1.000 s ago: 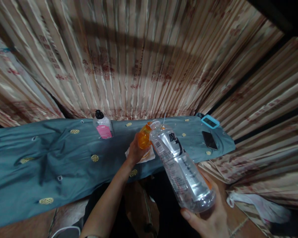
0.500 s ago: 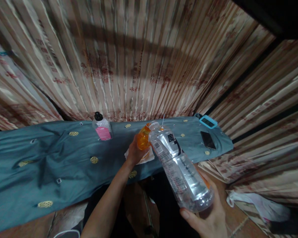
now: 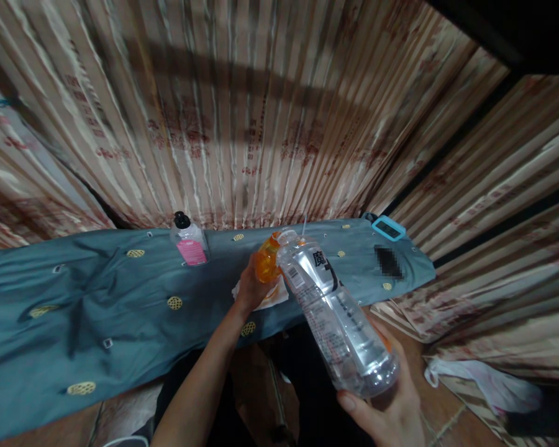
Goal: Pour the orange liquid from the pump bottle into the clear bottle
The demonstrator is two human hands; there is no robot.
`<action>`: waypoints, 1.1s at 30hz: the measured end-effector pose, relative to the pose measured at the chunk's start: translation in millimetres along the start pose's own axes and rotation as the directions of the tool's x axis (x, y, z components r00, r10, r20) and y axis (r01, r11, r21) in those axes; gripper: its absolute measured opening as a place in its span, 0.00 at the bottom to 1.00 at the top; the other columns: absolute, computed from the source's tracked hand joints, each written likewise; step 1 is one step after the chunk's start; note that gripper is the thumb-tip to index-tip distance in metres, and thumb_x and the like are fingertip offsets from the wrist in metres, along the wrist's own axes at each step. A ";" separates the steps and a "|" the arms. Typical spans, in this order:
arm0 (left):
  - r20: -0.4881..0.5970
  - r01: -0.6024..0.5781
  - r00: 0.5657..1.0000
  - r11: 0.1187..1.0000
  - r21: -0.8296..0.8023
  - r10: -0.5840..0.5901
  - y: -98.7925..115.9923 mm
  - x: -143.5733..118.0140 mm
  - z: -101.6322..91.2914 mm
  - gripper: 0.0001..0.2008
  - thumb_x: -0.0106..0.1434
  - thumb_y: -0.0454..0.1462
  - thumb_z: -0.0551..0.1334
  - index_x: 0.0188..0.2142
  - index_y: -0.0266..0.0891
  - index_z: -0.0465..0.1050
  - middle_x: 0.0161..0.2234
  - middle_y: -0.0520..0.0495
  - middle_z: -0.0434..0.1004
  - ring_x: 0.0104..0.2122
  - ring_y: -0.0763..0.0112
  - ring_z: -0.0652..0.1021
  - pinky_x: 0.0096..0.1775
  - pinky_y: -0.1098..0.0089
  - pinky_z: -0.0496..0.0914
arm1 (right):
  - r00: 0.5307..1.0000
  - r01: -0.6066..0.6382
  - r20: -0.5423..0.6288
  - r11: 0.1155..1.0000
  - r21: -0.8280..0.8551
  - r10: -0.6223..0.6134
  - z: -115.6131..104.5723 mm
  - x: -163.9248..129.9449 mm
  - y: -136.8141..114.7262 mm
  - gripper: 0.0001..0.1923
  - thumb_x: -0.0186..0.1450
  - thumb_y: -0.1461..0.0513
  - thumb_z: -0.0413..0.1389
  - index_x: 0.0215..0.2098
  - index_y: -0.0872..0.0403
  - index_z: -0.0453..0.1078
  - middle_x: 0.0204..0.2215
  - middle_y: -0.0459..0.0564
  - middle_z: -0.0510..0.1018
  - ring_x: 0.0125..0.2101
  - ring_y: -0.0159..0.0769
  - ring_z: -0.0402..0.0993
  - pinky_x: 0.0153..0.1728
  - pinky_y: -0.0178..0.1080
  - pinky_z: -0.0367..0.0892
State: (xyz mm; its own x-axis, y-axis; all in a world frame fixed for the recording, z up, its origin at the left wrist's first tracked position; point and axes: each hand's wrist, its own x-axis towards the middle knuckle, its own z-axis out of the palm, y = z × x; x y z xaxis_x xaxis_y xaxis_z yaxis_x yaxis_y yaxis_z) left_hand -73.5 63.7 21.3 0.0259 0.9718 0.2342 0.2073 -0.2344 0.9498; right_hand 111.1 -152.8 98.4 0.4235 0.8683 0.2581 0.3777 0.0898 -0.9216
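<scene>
Nearest, my right hand (image 3: pixel 391 410) cups the base of a large clear plastic bottle (image 3: pixel 338 316), fingers wrapped around it; the bottle slants away from me, its open mouth meeting the top of a small orange bottle (image 3: pixel 266 261). Its label shows a black Chinese character, "魔", plus a barcode and fine print I cannot read. My left hand (image 3: pixel 248 288) grips the orange bottle, above a white tissue (image 3: pixel 272 297) lying on the blue-grey cloth (image 3: pixel 97 298) with yellow round motifs. Farther back stand a clear bottle with a black cap and pink label (image 3: pixel 189 243), its text illegible, a blue-cased device (image 3: pixel 388 228), and a striped curtain (image 3: pixel 261 112) bearing faint red printing.
</scene>
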 end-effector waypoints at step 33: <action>-0.023 0.003 1.000 0.998 -0.057 -0.004 3.8 -0.3 0.2 0.30 0.45 0.35 0.73 0.48 0.43 0.66 0.43 0.50 0.79 0.41 0.60 0.81 0.44 0.62 0.74 | 0.994 -0.087 -0.060 0.996 0.016 0.088 12.8 -3.2 -13.0 0.47 0.48 0.40 0.68 0.59 0.50 0.62 0.54 0.55 0.76 0.55 0.50 0.74 0.53 0.42 0.68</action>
State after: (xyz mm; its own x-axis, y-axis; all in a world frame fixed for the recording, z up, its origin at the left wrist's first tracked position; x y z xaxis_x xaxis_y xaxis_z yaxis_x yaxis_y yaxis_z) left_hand -72.6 62.5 24.8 0.0029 0.9720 0.2350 0.1513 -0.2328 0.9607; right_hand 94.3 -150.5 105.8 0.5041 0.8418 0.1930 0.3261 0.0214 -0.9451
